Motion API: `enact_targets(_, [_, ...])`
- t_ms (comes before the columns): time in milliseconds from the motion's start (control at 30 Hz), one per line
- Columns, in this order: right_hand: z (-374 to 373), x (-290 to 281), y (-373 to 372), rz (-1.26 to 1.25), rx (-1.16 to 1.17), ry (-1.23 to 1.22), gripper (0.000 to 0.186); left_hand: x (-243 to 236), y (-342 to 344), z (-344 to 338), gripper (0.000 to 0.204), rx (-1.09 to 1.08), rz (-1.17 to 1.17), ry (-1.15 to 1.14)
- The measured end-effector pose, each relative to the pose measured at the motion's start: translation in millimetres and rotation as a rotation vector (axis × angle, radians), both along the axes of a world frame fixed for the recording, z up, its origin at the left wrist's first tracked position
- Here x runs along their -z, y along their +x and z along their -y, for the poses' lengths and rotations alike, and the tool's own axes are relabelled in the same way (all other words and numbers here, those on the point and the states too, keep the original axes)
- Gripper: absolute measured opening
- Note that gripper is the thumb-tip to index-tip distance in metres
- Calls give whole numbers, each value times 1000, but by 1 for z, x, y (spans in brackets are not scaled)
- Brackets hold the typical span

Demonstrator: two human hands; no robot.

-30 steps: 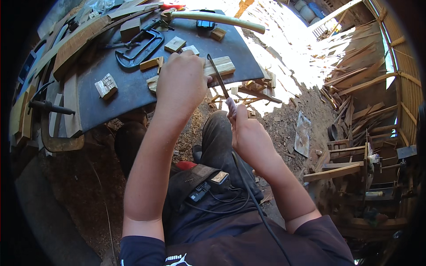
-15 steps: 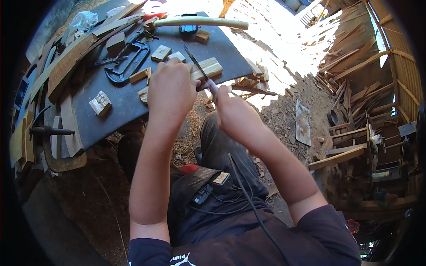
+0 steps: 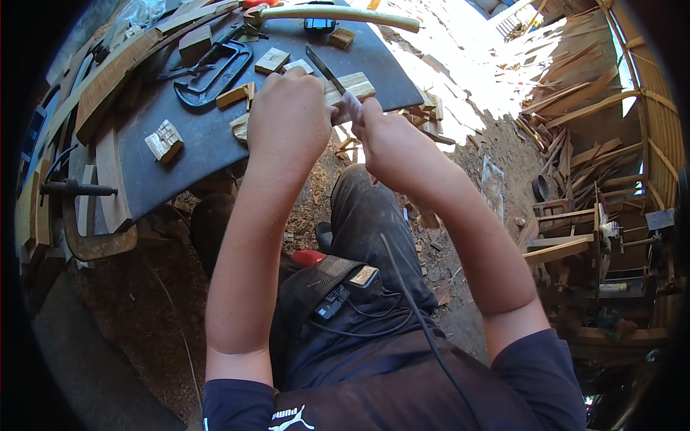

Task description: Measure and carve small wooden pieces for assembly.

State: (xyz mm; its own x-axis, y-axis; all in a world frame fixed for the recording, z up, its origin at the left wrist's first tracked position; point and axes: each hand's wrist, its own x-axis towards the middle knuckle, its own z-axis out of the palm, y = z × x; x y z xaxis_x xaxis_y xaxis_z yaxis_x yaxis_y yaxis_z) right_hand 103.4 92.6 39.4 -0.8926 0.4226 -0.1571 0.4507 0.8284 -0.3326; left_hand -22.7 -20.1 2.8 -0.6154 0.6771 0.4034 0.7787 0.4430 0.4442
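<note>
My left hand [image 3: 291, 118] is closed over a pale wooden block [image 3: 358, 86], pressing it on the dark tabletop [image 3: 208, 161] near its edge. The block's ends stick out on both sides of the hand. In my right hand [image 3: 392, 140] is a narrow, dark-bladed tool [image 3: 327, 70], gripped by its whitish handle. The blade lies across the block, just right of my left fingers, its tip pointing away from me. Whether it is a knife or a small saw, I cannot tell. A scored wooden cube [image 3: 164, 142] rests to the left of my left wrist.
Beyond my left hand lie a dark C-clamp [image 3: 195, 97], small wood offcuts [image 3: 272, 60] and a tool with a long wooden handle [image 3: 345, 13]. Another clamp [image 3: 93, 248] grips boards at the left edge. Scrap wood [image 3: 575, 172] is piled on the right.
The view has shifted slightly, so the table sits further right and higher. Both hands keep their holds, and the blade still lies across the block.
</note>
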Motion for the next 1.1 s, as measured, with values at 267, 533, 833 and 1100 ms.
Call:
enact_targets(267, [3,-24,11,23,-21,-11,23,-8,6,-6,26,-3,-25,-11])
enact_targets(533, [11,2,47,-24,-22,22,26,2,7,-5,19,-9,-104,12])
enact_targets(833, [21,23,53,41,32,34,45,1,7,0,20,-42,-116,-25])
enact_targets(1100, [11,17,8,-51,-6,67,30,6,2,2,17,-16,-108,65])
